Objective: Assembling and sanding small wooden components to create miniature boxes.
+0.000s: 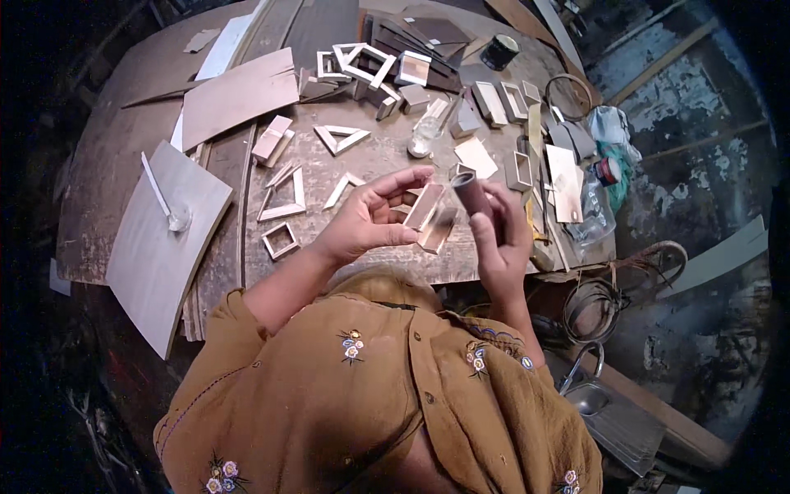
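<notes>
My left hand (pixel 368 218) grips a small pale wooden box piece (pixel 423 207) between thumb and fingers, above the front of the workbench (pixel 321 255). Wrapped in my right hand (pixel 504 247) is a dark brown roll (pixel 471 194) with a hollow end, tilted up just right of the wooden piece. The area between the two hands is slightly blurred, so whether the roll touches the wood I cannot tell. Nearby on the left lie a small square wooden frame (pixel 281 240) and a triangular frame (pixel 298 198).
A clear cup (pixel 421 140) with a brush stands beyond my hands. More wooden frames (pixel 368 64) are heaped at the back, near a dark can (pixel 499 52). A curved board (pixel 156 239) overhangs the left edge; a plastic bottle (pixel 596 210) lies at the right edge.
</notes>
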